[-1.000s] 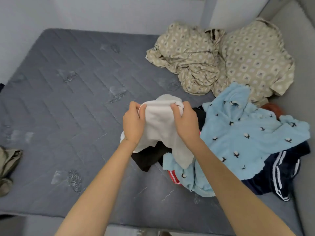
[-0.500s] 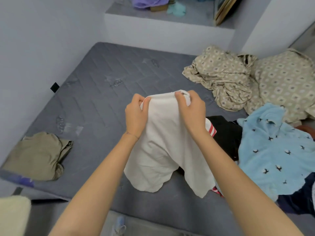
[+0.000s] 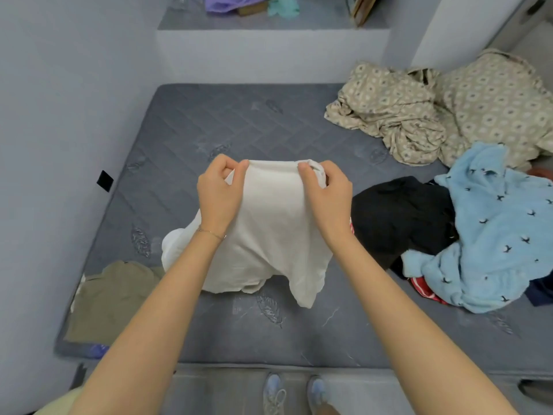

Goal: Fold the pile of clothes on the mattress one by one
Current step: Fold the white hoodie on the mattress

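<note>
White garment (image 3: 269,235) is off the pile (image 3: 449,223) now, swung left over open mattress (image 3: 209,121), hem touching down. My left hand (image 3: 220,193) and right hand (image 3: 327,194) pinch its top edge. Laying flat next, I'd say.

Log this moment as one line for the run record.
phase: white garment held up | left hand: pinches top edge | right hand: pinches top edge | lower part: seems resting on mattress | pile: unfolded, at right
</note>
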